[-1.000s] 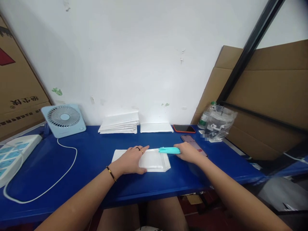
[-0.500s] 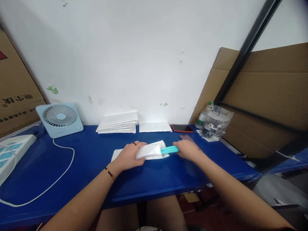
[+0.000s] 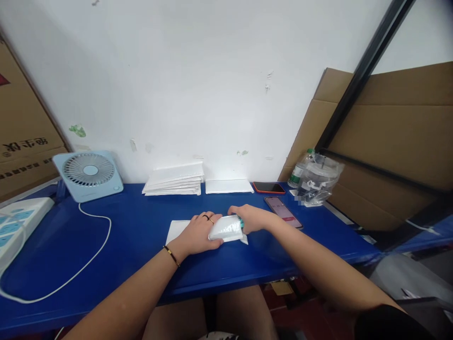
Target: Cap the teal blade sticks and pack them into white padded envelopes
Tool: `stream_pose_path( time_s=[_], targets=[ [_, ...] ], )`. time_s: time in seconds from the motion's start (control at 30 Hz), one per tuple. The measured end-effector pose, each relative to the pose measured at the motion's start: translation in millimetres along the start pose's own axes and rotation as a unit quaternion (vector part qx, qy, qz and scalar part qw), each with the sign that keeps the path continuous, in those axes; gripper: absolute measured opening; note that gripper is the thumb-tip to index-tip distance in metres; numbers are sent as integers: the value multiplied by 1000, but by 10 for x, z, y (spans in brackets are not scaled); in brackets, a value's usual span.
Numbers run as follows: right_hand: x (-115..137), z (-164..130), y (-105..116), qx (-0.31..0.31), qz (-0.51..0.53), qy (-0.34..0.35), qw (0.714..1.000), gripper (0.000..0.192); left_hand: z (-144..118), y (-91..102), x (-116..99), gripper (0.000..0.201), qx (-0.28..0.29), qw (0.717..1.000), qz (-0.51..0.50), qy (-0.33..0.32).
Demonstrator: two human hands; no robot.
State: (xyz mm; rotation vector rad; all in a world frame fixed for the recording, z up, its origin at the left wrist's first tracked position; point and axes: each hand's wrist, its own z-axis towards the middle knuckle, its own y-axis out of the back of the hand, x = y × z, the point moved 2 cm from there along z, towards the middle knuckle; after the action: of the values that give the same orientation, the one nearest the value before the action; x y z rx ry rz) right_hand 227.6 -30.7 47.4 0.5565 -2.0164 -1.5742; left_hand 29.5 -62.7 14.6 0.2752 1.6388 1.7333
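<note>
2 bare hands meet at the middle of a blue counter (image 3: 141,236) set against a white wall, with brown cardboard leaning at both sides. At the back stand a small blue fan (image 3: 88,174), a stack of white mailers (image 3: 174,181), 2 phones and a bagged bottle. A teal item is almost wholly hidden under the fingers; what it is cannot be told. The white bubble mailer (image 3: 226,229) lies on the counter between both hands: the left hand (image 3: 198,233) presses its near end, the right hand (image 3: 247,218) closes its grip around the far end.
</note>
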Motion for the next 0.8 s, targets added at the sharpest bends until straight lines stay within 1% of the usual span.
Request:
stream_pose_path(
  time_s=[0.07, 0.13, 0.2, 0.23, 0.27, 0.3, 0.33, 0.37, 0.4, 0.43, 0.47, 0.5, 0.53, 0.6, 0.63, 0.73, 0.77, 0.8],
  targets=[
    [-113, -68, 6, -2, 69, 22, 997, 73, -7, -37, 26, 77, 5, 1000, 11, -1],
    [-226, -201, -25, -27, 144, 30, 989, 82, -9, -67, 53, 83, 9, 1000, 14, -4],
    [-310, -355, -120, -68, 248, 23, 966, 92, -8, -88, 78, 85, 8, 1000, 11, -8],
    [-336, -420, -191, -99, 311, 13, 945, 93, -7, -97, 89, 85, 7, 1000, 9, -10],
    [-355, -467, -272, -143, 384, -6, 912, 89, -5, -106, 99, 85, 7, 1000, 7, -11],
    [-367, -494, -358, -207, 463, -33, 861, 81, -4, -116, 109, 86, 6, 1000, 6, -11],
    [-373, -501, -447, -275, 532, -71, 798, 72, -2, -126, 118, 86, 7, 1000, 4, -11],
    [-363, -482, -538, -323, 584, -111, 737, 69, -1, -137, 125, 85, 7, 1000, 2, -13],
    [-333, -436, -616, -341, 621, -138, 692, 69, 0, -148, 131, 85, 6, 1000, 0, -15],
    [-290, -376, -673, -353, 645, -155, 660, 70, 2, -158, 135, 85, 5, 1000, -1, -18],
    [-239, -306, -708, -355, 662, -164, 639, 70, 4, -167, 138, 85, 4, 1000, -3, -21],
    [-183, -235, -722, -352, 674, -166, 628, 69, 5, -175, 141, 85, 2, 1000, -5, -24],
    [-127, -170, -720, -345, 682, -162, 624, 68, 7, -181, 143, 85, 1, 1000, -6, -26],
    [-28, -74, -694, -324, 689, -146, 631, 66, 10, -188, 145, 84, -5, 999, -11, -30],
    [4, -52, -679, -325, 686, -142, 636, 65, 10, -188, 146, 84, -9, 999, -15, -33],
    [28, -69, -666, -359, 665, -162, 635, 64, 9, -180, 145, 83, -21, 999, -26, -39],
    [29, -87, -676, -356, 664, -164, 636, 64, 8, -177, 146, 83, -24, 999, -28, -39],
    [34, -103, -691, -340, 669, -159, 641, 64, 7, -174, 146, 83, -24, 999, -29, -38]
  ],
)
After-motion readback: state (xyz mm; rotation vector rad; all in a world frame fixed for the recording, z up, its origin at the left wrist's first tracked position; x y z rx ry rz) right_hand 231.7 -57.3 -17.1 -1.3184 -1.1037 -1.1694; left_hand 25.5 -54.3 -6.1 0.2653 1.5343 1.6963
